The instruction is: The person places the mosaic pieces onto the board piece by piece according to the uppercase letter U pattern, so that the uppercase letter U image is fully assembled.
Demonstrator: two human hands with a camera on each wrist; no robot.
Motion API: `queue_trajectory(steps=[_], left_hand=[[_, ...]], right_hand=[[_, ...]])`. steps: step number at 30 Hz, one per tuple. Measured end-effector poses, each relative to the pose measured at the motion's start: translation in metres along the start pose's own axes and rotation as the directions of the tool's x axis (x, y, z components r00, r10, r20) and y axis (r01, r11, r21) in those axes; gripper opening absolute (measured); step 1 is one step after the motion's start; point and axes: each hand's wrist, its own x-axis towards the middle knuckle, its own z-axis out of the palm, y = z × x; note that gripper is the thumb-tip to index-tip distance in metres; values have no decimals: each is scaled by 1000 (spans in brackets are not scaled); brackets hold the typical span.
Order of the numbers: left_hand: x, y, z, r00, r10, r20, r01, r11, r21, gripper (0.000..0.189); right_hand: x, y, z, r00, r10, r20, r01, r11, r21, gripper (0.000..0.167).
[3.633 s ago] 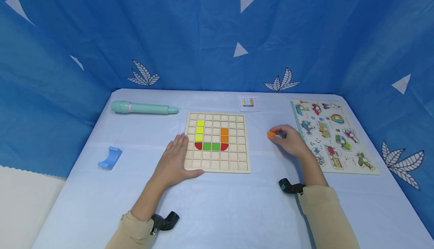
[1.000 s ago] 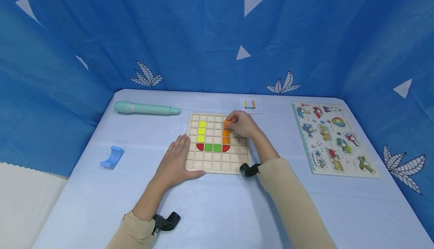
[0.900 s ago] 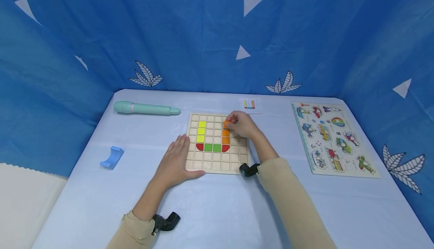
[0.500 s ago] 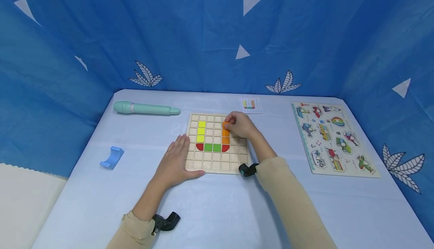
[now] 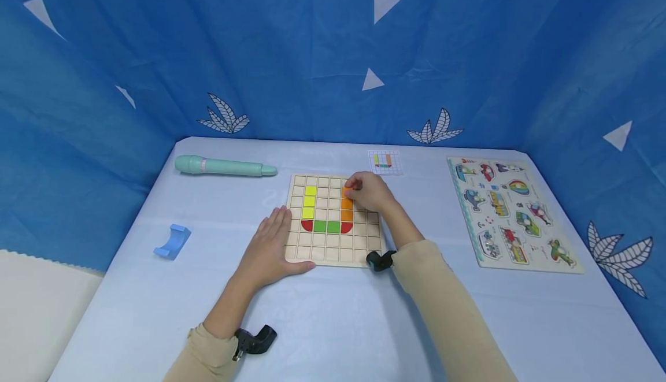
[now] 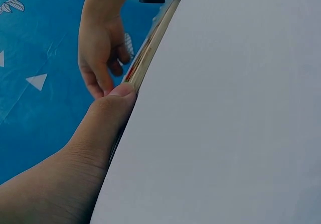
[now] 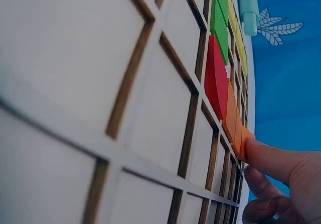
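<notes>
A wooden grid board [image 5: 332, 253] lies mid-table. On it, yellow squares [image 5: 309, 201], green squares [image 5: 326, 227], red rounded corner pieces [image 5: 346, 227] and orange squares [image 5: 347, 210] form a U. My right hand [image 5: 370, 190] pinches an orange square block [image 7: 244, 143] between thumb and fingers at the top of the orange column, in line with the two below it. Fingers straight, my left hand [image 5: 264, 252] rests along the board's left side, its thumb [image 6: 122, 90] at the front edge. The right fingers partly cover the orange block in the head view.
A small pattern card [image 5: 385, 163] with a similar U lies behind the board. A picture puzzle board [image 5: 512, 214] is at the right. A mint-green toy microphone [image 5: 225, 166] lies at the back left, with a curved blue block [image 5: 173, 242] nearer the left edge.
My right hand has carried the orange block leftward from beside the puzzle board to the top of the orange column and lowered it slightly there. My left hand stays at the board's edge.
</notes>
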Motion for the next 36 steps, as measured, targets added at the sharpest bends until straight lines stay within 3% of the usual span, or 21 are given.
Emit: queue_trajectory(steps=[11, 18, 27, 36], left_hand=[[1, 2, 0, 1000, 1, 0, -1, 1000, -12, 127], [1, 3, 0, 1000, 3, -1, -3, 1000, -5, 127], [1, 0, -1, 1000, 4, -12, -4, 1000, -6, 128], [-1, -2, -1, 1000, 0, -18, 0, 1000, -5, 127]], right_hand=[[-6, 0, -5, 999, 37, 18, -37, 999, -17, 18], [-15, 4, -9, 1000, -5, -4, 5, 999, -33, 23], [-42, 9, -15, 999, 8, -46, -7, 1000, 9, 32], [-78, 16, -15, 992, -64, -109, 58, 997, -50, 36]])
